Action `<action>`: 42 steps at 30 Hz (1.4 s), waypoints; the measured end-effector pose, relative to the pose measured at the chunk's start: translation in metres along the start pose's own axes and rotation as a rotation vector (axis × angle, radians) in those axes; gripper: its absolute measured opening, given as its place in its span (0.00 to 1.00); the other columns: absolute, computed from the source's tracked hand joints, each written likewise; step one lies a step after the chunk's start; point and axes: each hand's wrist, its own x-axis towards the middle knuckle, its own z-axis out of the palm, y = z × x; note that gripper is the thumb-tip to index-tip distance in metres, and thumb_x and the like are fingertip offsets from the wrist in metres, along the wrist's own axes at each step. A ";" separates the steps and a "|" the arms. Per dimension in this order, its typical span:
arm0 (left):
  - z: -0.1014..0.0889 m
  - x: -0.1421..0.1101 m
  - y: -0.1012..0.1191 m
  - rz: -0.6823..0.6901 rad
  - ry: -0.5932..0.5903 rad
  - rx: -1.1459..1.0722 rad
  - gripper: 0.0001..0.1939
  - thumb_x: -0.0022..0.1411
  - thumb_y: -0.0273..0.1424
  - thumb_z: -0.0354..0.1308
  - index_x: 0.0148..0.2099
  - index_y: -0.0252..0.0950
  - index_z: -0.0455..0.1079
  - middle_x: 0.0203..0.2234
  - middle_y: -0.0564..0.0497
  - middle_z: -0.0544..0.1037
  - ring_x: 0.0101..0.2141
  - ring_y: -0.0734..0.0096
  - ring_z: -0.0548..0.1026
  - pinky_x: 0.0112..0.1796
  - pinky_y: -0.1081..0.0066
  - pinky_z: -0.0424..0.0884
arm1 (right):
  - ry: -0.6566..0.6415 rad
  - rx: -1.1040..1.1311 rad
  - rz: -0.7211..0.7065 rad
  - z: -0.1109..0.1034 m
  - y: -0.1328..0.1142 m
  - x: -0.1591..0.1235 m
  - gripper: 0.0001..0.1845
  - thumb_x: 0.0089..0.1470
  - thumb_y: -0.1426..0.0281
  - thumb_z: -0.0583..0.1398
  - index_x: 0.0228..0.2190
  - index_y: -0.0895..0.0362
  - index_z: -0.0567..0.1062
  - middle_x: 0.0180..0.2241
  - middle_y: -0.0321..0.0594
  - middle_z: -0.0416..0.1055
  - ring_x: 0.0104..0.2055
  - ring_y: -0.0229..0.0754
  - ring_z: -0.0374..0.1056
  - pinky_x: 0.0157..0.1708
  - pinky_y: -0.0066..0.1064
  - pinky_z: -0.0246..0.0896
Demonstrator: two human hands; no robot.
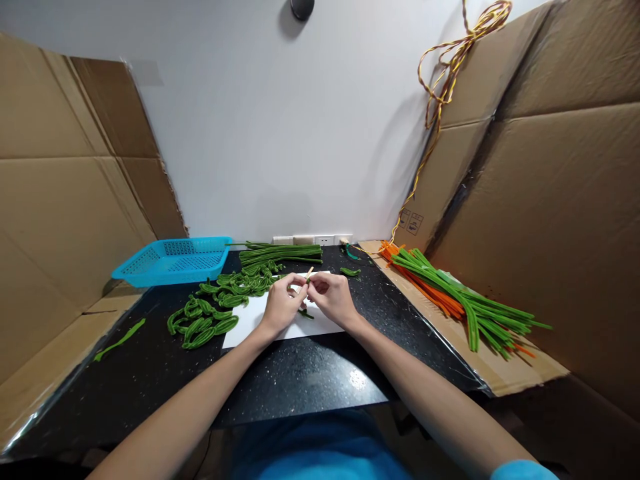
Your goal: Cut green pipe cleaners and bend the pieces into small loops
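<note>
both hands meet low over a white sheet of paper (253, 315) on a black speckled tabletop (300, 380): the left hand (283, 303) and the right hand (333, 299) are each drawn into a pinch, thumb and fingertips nearly together, on a thin pale stick (311, 271) that pokes up between them. a bit of green shows at the fingertips too, but i cannot tell which hand has hold of it. a short green piece (306, 314) lies under the fingers, on the paper. the paper's near edge runs below the wrists, and a strip of black surface lies between it and the table's near edge, which both forearms cross. on the left, looped green chenille stems (200, 325) come right up to the paper's edge, so that side is tight; past them a lone light green strip (119, 341) lies near the table's left edge. straight dark green stems (283, 254) lie beyond the paper, by the wall, with a blue plastic basket (170, 275) at the far left corner. to the right, black surface stretches from the paper to the table's edge, with a small green piece (350, 272) near the paper's far corner; beyond it, bright green stems (457, 297) and orange stems (440, 299) lie on cardboard (530, 373). tall cardboard panels (565, 180) wall in both sides.
</note>
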 end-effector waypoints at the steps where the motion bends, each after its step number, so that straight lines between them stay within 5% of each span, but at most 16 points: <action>1: 0.000 0.000 0.000 0.002 0.004 0.010 0.11 0.63 0.37 0.60 0.39 0.34 0.72 0.36 0.47 0.79 0.21 0.74 0.77 0.22 0.76 0.71 | 0.005 -0.002 0.006 0.000 -0.001 0.000 0.07 0.52 0.74 0.60 0.25 0.56 0.77 0.20 0.35 0.73 0.22 0.36 0.67 0.24 0.26 0.59; 8: 0.001 0.000 0.002 0.008 0.016 0.026 0.09 0.63 0.35 0.60 0.41 0.34 0.71 0.39 0.47 0.79 0.21 0.75 0.77 0.23 0.75 0.71 | 0.045 -0.036 -0.030 0.000 -0.001 0.000 0.06 0.54 0.72 0.61 0.27 0.57 0.78 0.21 0.35 0.72 0.22 0.36 0.66 0.25 0.26 0.59; 13: 0.000 0.002 -0.005 -0.065 -0.032 -0.024 0.11 0.65 0.37 0.57 0.45 0.35 0.68 0.36 0.47 0.79 0.20 0.74 0.77 0.18 0.78 0.67 | -0.028 -0.089 -0.122 -0.004 0.005 0.002 0.08 0.59 0.72 0.60 0.40 0.56 0.78 0.33 0.39 0.77 0.27 0.36 0.69 0.30 0.26 0.64; 25: 0.000 0.008 -0.007 -0.315 -0.070 -0.335 0.18 0.57 0.39 0.66 0.43 0.30 0.73 0.30 0.48 0.76 0.18 0.79 0.71 0.14 0.81 0.62 | -0.043 -0.048 -0.015 -0.005 0.009 0.006 0.02 0.59 0.71 0.61 0.33 0.56 0.74 0.31 0.37 0.76 0.29 0.37 0.70 0.30 0.27 0.62; 32: -0.008 0.007 -0.002 -0.521 -0.189 -0.567 0.17 0.58 0.41 0.66 0.40 0.32 0.74 0.37 0.44 0.77 0.21 0.80 0.71 0.14 0.80 0.60 | -0.052 0.070 0.054 -0.009 0.009 0.010 0.06 0.59 0.67 0.60 0.33 0.57 0.76 0.31 0.38 0.76 0.29 0.38 0.70 0.30 0.28 0.63; 42: -0.004 0.007 -0.006 -0.463 -0.139 -0.377 0.18 0.58 0.44 0.63 0.30 0.34 0.68 0.17 0.56 0.65 0.13 0.84 0.58 0.13 0.81 0.47 | -0.091 -0.061 -0.010 -0.010 0.006 0.008 0.06 0.59 0.67 0.61 0.31 0.55 0.74 0.31 0.36 0.75 0.28 0.36 0.69 0.30 0.27 0.61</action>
